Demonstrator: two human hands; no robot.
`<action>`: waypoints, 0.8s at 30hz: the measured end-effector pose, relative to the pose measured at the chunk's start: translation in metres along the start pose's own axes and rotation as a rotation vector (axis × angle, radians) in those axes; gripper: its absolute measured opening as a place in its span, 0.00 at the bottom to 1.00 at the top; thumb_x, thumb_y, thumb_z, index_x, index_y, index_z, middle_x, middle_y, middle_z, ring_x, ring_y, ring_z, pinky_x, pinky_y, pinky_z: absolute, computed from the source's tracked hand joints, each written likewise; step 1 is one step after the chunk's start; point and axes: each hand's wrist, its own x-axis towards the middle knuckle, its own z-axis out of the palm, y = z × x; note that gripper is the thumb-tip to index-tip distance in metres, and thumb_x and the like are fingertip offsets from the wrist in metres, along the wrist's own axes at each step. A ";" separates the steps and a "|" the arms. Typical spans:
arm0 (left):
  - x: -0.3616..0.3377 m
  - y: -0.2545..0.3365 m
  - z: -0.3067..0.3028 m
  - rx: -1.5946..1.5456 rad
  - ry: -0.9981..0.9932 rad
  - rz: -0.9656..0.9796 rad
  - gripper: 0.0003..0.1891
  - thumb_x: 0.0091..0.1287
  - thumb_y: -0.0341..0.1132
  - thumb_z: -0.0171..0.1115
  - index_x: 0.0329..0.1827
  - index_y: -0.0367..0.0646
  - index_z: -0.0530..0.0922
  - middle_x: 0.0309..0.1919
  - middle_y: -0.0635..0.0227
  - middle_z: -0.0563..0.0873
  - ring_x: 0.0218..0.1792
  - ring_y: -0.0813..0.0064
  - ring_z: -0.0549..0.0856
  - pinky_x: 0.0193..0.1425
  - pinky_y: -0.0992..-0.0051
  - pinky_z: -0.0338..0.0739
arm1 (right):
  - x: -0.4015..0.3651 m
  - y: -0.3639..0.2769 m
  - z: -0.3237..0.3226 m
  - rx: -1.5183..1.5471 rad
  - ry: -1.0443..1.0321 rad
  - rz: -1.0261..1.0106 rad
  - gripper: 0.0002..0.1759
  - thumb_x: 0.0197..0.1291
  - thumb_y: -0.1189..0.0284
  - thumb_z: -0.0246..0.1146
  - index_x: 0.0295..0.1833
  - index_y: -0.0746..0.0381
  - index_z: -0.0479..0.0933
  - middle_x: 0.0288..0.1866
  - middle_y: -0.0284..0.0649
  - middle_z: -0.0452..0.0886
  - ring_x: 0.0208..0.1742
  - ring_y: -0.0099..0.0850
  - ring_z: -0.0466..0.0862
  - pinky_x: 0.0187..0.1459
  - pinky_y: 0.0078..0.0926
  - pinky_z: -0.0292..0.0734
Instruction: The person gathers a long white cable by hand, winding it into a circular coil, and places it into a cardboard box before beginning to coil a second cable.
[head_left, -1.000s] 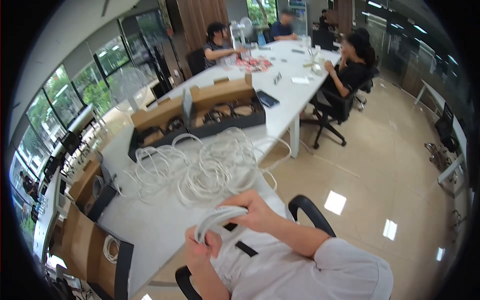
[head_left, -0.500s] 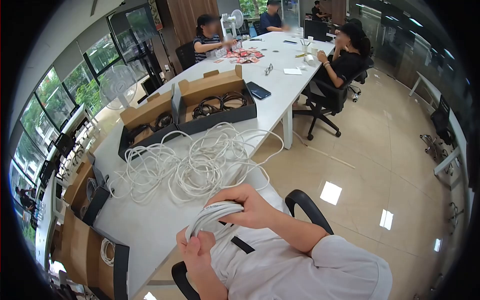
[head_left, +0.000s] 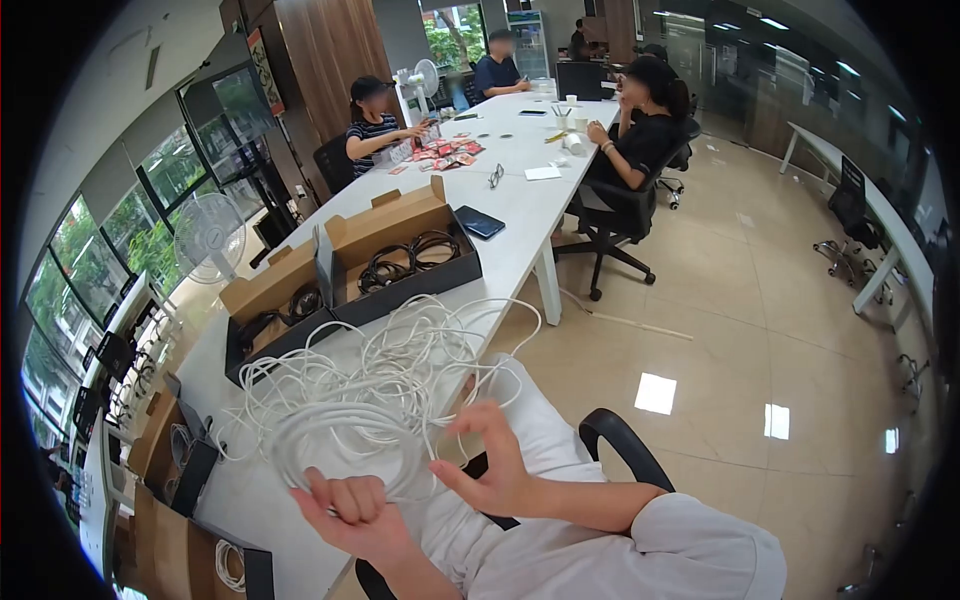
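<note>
Our L hand (head_left: pixel 350 510) is clamped, fingers curled, on the near side of a coil (head_left: pixel 288 450) of white cable, held up over the table (head_left: pixel 240 490). Our R hand (head_left: pixel 490 465) is just beside the coil's right side, thumb and fingers bent and well apart; can't tell if the thumb touches the thin strand there.

Main risk, IMO: the coil springing wide. Only one fist clearly grips it, and at one spot, so if those fingers slacken, the turns could fan out b/c the cable prob. wants to straighten. We can't see a tie on it, tho our fist hides part.

2nd: a snag. Beyond the coil lies a heap (head_left: pixel 400 350) of loose white cable, and the two overlap in our view, so we can't tell if they touch or if a strand links them. If one does, a quick tug could drag loops along and tighten knots.

3rd: one loop of the heap sticks out past the table edge, near our knee (head_left: pixel 515 395); poss. catch pt. if we shift, w/ the chair armrest (head_left: pixel 625 440) not far off.

Last: far strands run close to a box (head_left: pixel 400 288) of black cables (head_left: pixel 405 262); a hard pull could hook its corner & nudge it.
</note>
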 end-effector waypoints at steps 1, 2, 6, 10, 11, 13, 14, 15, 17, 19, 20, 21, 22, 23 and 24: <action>0.003 0.002 -0.001 -0.024 0.006 0.039 0.20 0.75 0.47 0.43 0.24 0.51 0.56 0.08 0.81 0.49 0.10 0.87 0.45 0.15 0.79 0.41 | -0.013 0.006 0.003 0.059 -0.102 0.020 0.18 0.54 0.73 0.67 0.50 0.66 0.74 0.37 0.39 0.77 0.38 0.33 0.76 0.41 0.24 0.70; 0.007 0.004 -0.002 -0.048 0.013 0.080 0.20 0.75 0.47 0.43 0.24 0.51 0.56 0.08 0.81 0.49 0.10 0.87 0.45 0.15 0.80 0.40 | -0.022 0.008 0.005 0.120 -0.206 0.039 0.15 0.56 0.72 0.66 0.47 0.66 0.75 0.33 0.38 0.78 0.34 0.33 0.77 0.38 0.22 0.71; 0.012 0.015 0.001 -0.085 0.116 0.229 0.19 0.75 0.45 0.45 0.24 0.51 0.55 0.08 0.80 0.49 0.10 0.87 0.45 0.15 0.81 0.41 | -0.031 0.004 0.024 0.200 -0.747 0.382 0.14 0.65 0.69 0.57 0.50 0.68 0.76 0.30 0.34 0.79 0.30 0.27 0.78 0.34 0.20 0.71; 0.010 0.024 0.000 -0.062 0.186 0.343 0.19 0.75 0.44 0.45 0.24 0.51 0.55 0.09 0.80 0.48 0.11 0.87 0.45 0.15 0.81 0.42 | -0.035 0.011 0.045 0.701 -0.721 0.620 0.22 0.70 0.64 0.51 0.65 0.64 0.68 0.50 0.36 0.79 0.46 0.25 0.78 0.45 0.21 0.71; 0.008 0.027 -0.006 -0.066 0.166 0.342 0.19 0.75 0.44 0.45 0.24 0.51 0.55 0.09 0.80 0.48 0.11 0.86 0.45 0.15 0.81 0.42 | -0.036 0.012 0.050 0.811 -0.683 0.638 0.24 0.71 0.63 0.50 0.68 0.64 0.65 0.54 0.36 0.78 0.50 0.25 0.78 0.48 0.21 0.70; 0.008 0.031 -0.012 -0.072 0.144 0.361 0.19 0.76 0.44 0.44 0.24 0.51 0.55 0.09 0.80 0.48 0.11 0.86 0.45 0.15 0.81 0.42 | -0.036 0.009 0.056 0.867 -0.607 0.640 0.25 0.70 0.64 0.52 0.68 0.65 0.62 0.61 0.38 0.73 0.57 0.27 0.75 0.52 0.21 0.69; 0.006 0.032 -0.014 -0.072 0.146 0.375 0.19 0.76 0.44 0.44 0.24 0.51 0.55 0.09 0.80 0.48 0.11 0.86 0.45 0.15 0.81 0.42 | -0.036 0.007 0.058 0.896 -0.566 0.644 0.26 0.70 0.65 0.53 0.69 0.66 0.60 0.64 0.39 0.70 0.61 0.28 0.74 0.53 0.21 0.69; 0.005 0.034 -0.014 -0.071 0.149 0.387 0.19 0.76 0.44 0.44 0.24 0.51 0.55 0.09 0.80 0.48 0.11 0.86 0.45 0.15 0.81 0.42 | -0.035 0.007 0.060 0.902 -0.497 0.661 0.26 0.70 0.65 0.53 0.68 0.65 0.61 0.63 0.38 0.71 0.60 0.28 0.75 0.53 0.21 0.69; 0.002 0.043 -0.018 -0.059 0.128 0.433 0.19 0.76 0.44 0.43 0.24 0.50 0.55 0.09 0.79 0.48 0.11 0.86 0.46 0.16 0.81 0.43 | -0.030 0.011 0.061 0.914 -0.350 0.707 0.24 0.70 0.65 0.53 0.67 0.64 0.61 0.60 0.37 0.73 0.58 0.27 0.76 0.51 0.21 0.70; -0.004 0.053 -0.019 -0.042 0.136 0.479 0.19 0.77 0.44 0.43 0.24 0.50 0.55 0.09 0.79 0.48 0.11 0.86 0.46 0.16 0.82 0.44 | -0.017 0.017 0.052 1.017 -0.231 0.833 0.21 0.70 0.66 0.53 0.63 0.63 0.64 0.57 0.36 0.75 0.55 0.26 0.77 0.49 0.21 0.70; -0.006 0.057 -0.016 -0.030 0.155 0.503 0.19 0.77 0.43 0.43 0.24 0.50 0.55 0.10 0.79 0.48 0.12 0.86 0.46 0.16 0.82 0.44 | -0.012 0.020 0.047 1.065 -0.163 0.906 0.19 0.70 0.66 0.53 0.62 0.62 0.65 0.55 0.35 0.76 0.54 0.25 0.78 0.48 0.21 0.70; -0.010 0.061 -0.015 -0.016 0.174 0.525 0.19 0.77 0.43 0.43 0.24 0.50 0.55 0.10 0.79 0.48 0.12 0.86 0.46 0.17 0.82 0.45 | -0.009 0.024 0.042 1.110 -0.142 0.914 0.17 0.70 0.66 0.52 0.59 0.61 0.66 0.52 0.34 0.76 0.52 0.24 0.78 0.47 0.21 0.70; -0.014 0.063 -0.016 0.003 0.192 0.527 0.19 0.77 0.43 0.43 0.24 0.50 0.55 0.10 0.79 0.48 0.12 0.85 0.46 0.17 0.82 0.45 | -0.004 0.029 0.038 1.154 -0.121 0.917 0.15 0.69 0.66 0.52 0.57 0.60 0.67 0.50 0.33 0.77 0.50 0.23 0.78 0.45 0.21 0.70; -0.016 0.064 -0.016 0.016 0.202 0.531 0.19 0.77 0.43 0.43 0.24 0.50 0.55 0.10 0.79 0.48 0.12 0.85 0.46 0.17 0.82 0.45 | 0.000 0.032 0.035 1.197 -0.102 0.909 0.13 0.69 0.66 0.52 0.55 0.60 0.68 0.47 0.32 0.78 0.48 0.22 0.78 0.44 0.21 0.70; -0.016 0.064 -0.017 0.026 0.208 0.536 0.19 0.77 0.42 0.43 0.24 0.49 0.55 0.10 0.79 0.48 0.12 0.85 0.46 0.17 0.82 0.45 | 0.005 0.032 0.032 1.194 -0.090 0.925 0.12 0.70 0.66 0.52 0.54 0.59 0.68 0.45 0.31 0.77 0.46 0.22 0.78 0.44 0.21 0.70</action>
